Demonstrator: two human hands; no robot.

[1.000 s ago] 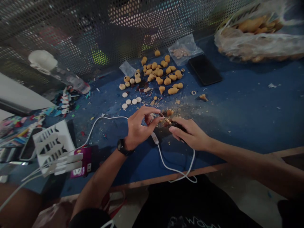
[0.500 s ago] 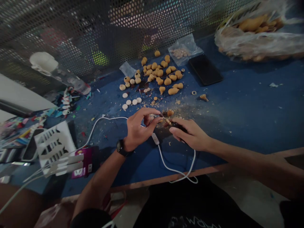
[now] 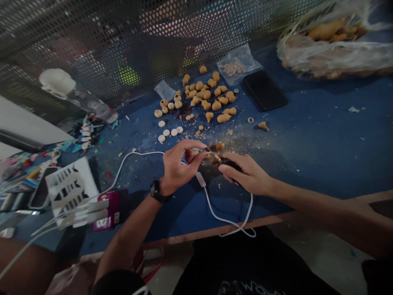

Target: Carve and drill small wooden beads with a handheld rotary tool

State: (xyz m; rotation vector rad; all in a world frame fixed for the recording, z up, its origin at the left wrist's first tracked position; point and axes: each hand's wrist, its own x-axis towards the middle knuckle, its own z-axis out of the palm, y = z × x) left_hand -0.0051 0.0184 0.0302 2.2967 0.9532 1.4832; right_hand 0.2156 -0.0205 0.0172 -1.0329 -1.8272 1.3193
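Observation:
My right hand (image 3: 247, 174) is wrapped around a dark-handled, corded electric tool, like a mini rotary tool (image 3: 233, 164). Its narrow, light-coloured front end (image 3: 215, 156) points left, toward my left hand (image 3: 182, 162). The thumb and index finger of that hand pinch the tip of the tool, where something small and dark shows; its exact shape is too small to make out. Just beyond the fingertips, a small brown gourd (image 3: 220, 146) with a dark opening lies on the blue table. From the right hand's underside runs a white cord (image 3: 250, 209) with an inline switch (image 3: 200, 179).
Several small gourds (image 3: 216, 105) lie in a cluster behind the hands, with white discs (image 3: 174, 132) to their left. A black phone (image 3: 265, 90) and a plastic bag of gourds (image 3: 325, 53) are at the back right. Cut-out sheets (image 3: 72, 184) and a purple box (image 3: 107, 211) lie left.

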